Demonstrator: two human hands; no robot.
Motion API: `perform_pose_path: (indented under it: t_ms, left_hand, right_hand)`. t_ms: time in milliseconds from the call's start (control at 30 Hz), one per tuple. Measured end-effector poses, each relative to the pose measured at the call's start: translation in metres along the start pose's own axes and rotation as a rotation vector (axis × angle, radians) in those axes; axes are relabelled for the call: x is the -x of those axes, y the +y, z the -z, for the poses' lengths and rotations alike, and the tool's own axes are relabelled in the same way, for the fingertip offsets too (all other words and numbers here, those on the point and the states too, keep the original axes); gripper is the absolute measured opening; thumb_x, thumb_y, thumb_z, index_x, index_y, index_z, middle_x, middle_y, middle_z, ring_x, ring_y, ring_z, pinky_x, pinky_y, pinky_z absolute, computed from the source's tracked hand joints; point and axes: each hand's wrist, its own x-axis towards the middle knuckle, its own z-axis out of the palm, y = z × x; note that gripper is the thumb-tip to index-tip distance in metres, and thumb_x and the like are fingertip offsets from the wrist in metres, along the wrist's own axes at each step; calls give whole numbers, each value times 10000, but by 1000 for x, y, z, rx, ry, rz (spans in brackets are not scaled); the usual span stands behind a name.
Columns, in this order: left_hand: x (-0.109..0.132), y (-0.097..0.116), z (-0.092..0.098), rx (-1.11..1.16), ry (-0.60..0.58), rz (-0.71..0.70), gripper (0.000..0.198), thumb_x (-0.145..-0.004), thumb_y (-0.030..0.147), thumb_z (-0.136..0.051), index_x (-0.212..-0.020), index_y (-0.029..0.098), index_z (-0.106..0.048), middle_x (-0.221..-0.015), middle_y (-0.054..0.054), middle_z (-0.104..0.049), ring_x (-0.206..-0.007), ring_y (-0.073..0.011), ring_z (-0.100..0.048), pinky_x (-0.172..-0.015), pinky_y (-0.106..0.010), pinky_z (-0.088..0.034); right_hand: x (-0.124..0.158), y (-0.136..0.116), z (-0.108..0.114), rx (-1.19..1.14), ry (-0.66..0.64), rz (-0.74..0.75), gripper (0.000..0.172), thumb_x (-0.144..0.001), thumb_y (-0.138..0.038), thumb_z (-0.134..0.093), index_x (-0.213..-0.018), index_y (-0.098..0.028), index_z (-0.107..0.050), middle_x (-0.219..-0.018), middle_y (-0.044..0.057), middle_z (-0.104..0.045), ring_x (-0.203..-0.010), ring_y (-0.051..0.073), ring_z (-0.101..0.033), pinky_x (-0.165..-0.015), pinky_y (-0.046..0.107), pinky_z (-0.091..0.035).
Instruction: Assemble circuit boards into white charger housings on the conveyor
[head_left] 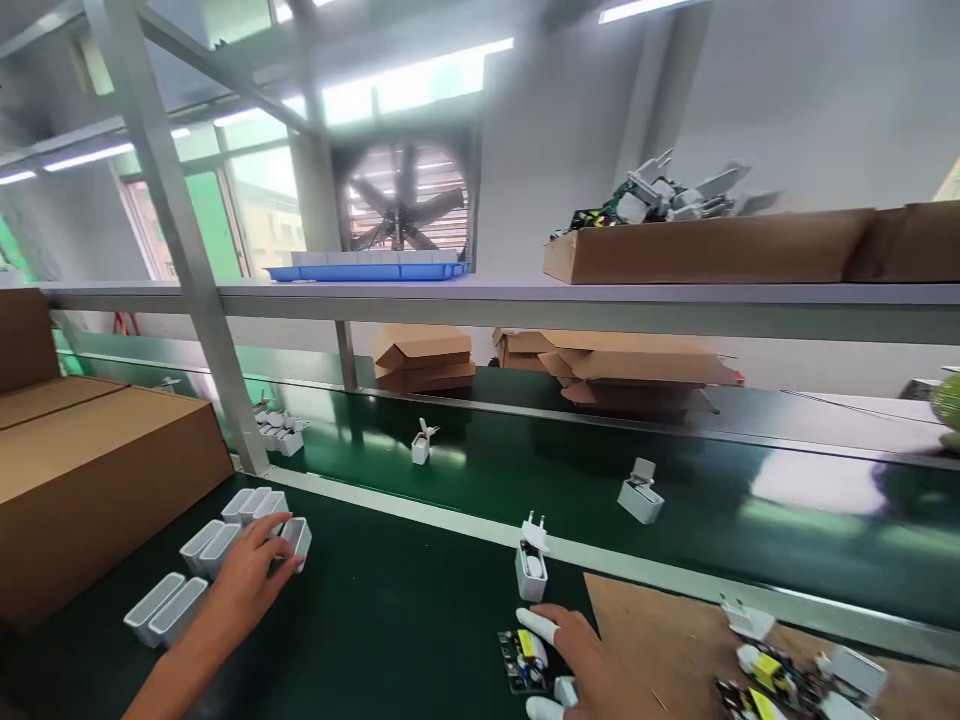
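My left hand [255, 570] is at the left, its fingers closed round a white open housing [298, 540] at the right end of a group. More white housings [176, 607] stand in short rows beside and below that hand. My right hand [581, 660], with white covers on its fingertips, is at the lower middle, thumb and finger around a circuit board [523, 660] with a yellow part. Just above it, a white housing [531, 570] stands upright with a plug piece on top.
A cardboard box [112, 480] is at the left. Assembled white units [641, 492] sit on the green belt [495, 455] beyond a pale rail. Boards [772, 670] lie on cardboard at the right. A shelf [480, 300] crosses above.
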Motion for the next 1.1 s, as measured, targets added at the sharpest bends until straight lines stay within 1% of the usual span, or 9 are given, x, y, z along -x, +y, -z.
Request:
perform_pose_path:
  t_ms: [200, 267, 333, 467, 533, 633, 800, 933, 1100]
  left_hand:
    - [18, 141, -41, 522, -460, -259, 144, -909, 331, -615, -795, 246, -646, -1445, -101, -637, -1191, -281, -702, -939, -349, -588]
    - [21, 176, -54, 595, -535, -339, 40, -870, 238, -645, -830, 239, -645, -1402, -111, -643, -1172, -270, -695, -945, -345, -577]
    - [20, 196, -65, 651, -539, -360, 134, -816, 193, -706, -934, 234, -656, -1339, -119, -646, -1188, -277, -664, -998, -375, -554]
    - [22, 199, -83, 771, -559, -165, 923, -626, 241, -930, -1437, 246, -490, -1389, -120, -576, -1281, -312, -593, -1120, -455, -493]
    - [28, 196, -89, 810, -586, -50, 1090, -629, 224, -922, -1557, 268, -353, -1382, -101, -594, -1298, -313, -593, -1154, -482, -466]
    - [37, 194, -96, 858, -575, -27, 971, -752, 180, -808, -1575, 306, -308, -1320, -63, -667, -1262, -289, -638, -1174, -505, -446]
    - [47, 195, -103, 858, -445, -236, 929, -884, 188, -713, -1609, 396, -171, -1419, -59, -638, -1308, -273, -629, -1157, -507, -481]
    - [49, 193, -104, 812, -399, -315, 881, -948, 219, -649, -1635, 385, -123, -1460, -80, -616, -1347, -282, -608, -1154, -517, -498]
    - [51, 190, -107, 788, -398, -326, 874, -968, 236, -636, -1647, 367, -101, -1484, -97, -601, -1373, -295, -584, -1166, -551, -483]
  right_hand:
    - [19, -22, 6, 45, -79, 35, 606, -757, -95, -620, -1345, -240, -651, -1120, 110, -731, -904, 269, -734, -801, 366, -626]
    - [22, -23, 6, 26, -59, 43, 615, -763, -82, -595, -1361, -226, -618, -1178, 115, -718, -955, 268, -729, -837, 370, -623]
    - [23, -22, 8, -13, -2, 45, 581, -806, -90, -576, -1370, -225, -588, -1246, 117, -697, -1016, 257, -724, -879, 360, -620]
    - [23, -21, 13, -81, 152, 64, 487, -916, -150, -558, -1395, -238, -547, -1323, 121, -670, -1144, 256, -704, -997, 367, -594]
    - [24, -25, 12, -120, 206, 75, 514, -920, -168, -592, -1419, -260, -513, -1341, 108, -672, -1148, 250, -711, -976, 346, -611]
    - [27, -37, 9, -115, 271, 157, 544, -921, -149, -614, -1439, -249, -482, -1354, 113, -667, -1164, 246, -702, -954, 338, -622]
    - [28, -54, 7, 114, 350, 373, 556, -911, -31, -538, -1453, -137, -482, -1324, 194, -664, -1173, 285, -665, -970, 405, -595]
    - [26, -55, 8, 86, 249, 327, 593, -897, -57, -486, -1486, -102, -426, -1260, 191, -693, -1083, 279, -688, -918, 400, -609]
    - [27, -54, 7, 135, 242, 294, 598, -887, -63, -473, -1481, -105, -418, -1225, 195, -705, -1066, 290, -701, -900, 405, -614]
